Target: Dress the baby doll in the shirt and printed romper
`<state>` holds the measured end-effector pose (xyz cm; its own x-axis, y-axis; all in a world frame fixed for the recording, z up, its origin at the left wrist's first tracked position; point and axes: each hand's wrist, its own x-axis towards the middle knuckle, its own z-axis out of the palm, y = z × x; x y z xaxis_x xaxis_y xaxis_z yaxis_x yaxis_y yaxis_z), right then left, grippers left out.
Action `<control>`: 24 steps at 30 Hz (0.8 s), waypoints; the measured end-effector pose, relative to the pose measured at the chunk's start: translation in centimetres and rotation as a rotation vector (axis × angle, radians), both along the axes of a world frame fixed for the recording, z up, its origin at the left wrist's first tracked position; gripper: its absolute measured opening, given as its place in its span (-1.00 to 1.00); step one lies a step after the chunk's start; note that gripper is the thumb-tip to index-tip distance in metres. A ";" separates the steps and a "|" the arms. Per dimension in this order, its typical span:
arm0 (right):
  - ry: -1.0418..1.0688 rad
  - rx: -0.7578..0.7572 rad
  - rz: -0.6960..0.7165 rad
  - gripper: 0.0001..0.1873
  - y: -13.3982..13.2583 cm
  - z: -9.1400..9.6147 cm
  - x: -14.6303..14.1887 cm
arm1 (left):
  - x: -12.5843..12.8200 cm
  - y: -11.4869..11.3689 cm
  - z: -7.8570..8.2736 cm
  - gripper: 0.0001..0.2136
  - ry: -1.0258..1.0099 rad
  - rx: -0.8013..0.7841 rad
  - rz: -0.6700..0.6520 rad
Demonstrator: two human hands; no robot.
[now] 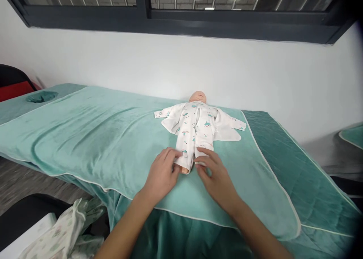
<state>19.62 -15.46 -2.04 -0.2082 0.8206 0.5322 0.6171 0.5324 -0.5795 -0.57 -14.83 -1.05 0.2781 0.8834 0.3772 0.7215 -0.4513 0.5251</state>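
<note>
A baby doll (pixel 198 96) lies on its back, head toward the wall. It wears a white printed top (pixel 185 115), spread wide at both sides with sleeves stretched out, and white printed trousers (pixel 185 138). My left hand (pixel 163 172) is closed at the cuff of the left-side trouser leg, thumb beside the bare foot (pixel 185 171). At the other leg's cuff, my right hand (pixel 217 176) has its thumb and a finger at the hem, with the index finger across the cloth. My right hand covers that leg's end and foot.
Beneath the doll is a light green blanket (pixel 113 138) over a darker green bed (pixel 283 149) against a white wall (pixel 113 58). A black chair (pixel 34 210) holding printed cloth (pixel 62 228) stands at lower left. A dark window frame (pixel 181 22) runs above.
</note>
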 end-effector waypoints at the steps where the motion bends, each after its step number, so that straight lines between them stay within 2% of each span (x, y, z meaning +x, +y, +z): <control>1: 0.048 -0.018 -0.034 -0.80 0.2 -0.2 0.8 | 0.5 0.1 0.6 -0.73 -0.012 0.014 -0.038; 3: 0.059 -0.041 -0.108 -0.73 0.4 -0.8 2.3 | 1.5 0.4 1.8 -0.74 0.024 0.031 -0.123; 5: -0.025 -0.072 -0.162 -0.69 0.5 -1.7 3.5 | 2.7 0.7 2.5 -0.80 0.123 0.041 -0.177; 10: -0.177 -0.108 -0.206 -0.80 0.9 -3.4 3.9 | 5.5 1.6 2.6 -0.87 0.305 0.041 -0.166; 13: -0.169 -0.082 -0.163 -0.85 1.3 -3.2 3.6 | 6.7 1.8 2.1 -0.86 0.363 0.031 -0.134; 20: 0.009 -0.055 -0.039 -0.93 1.5 -1.1 3.9 | 8.4 2.3 1.4 -0.86 0.387 -0.009 -0.019; 24: 0.054 -0.099 -0.033 -0.95 0.9 -1.9 4.1 | 8.7 2.7 1.4 -0.90 0.401 0.015 -0.008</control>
<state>23.73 -14.56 -3.95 -0.1534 0.8755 0.4582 0.5994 0.4511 -0.6613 8.12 -12.18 0.31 0.4125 0.8760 0.2500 0.8644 -0.4630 0.1961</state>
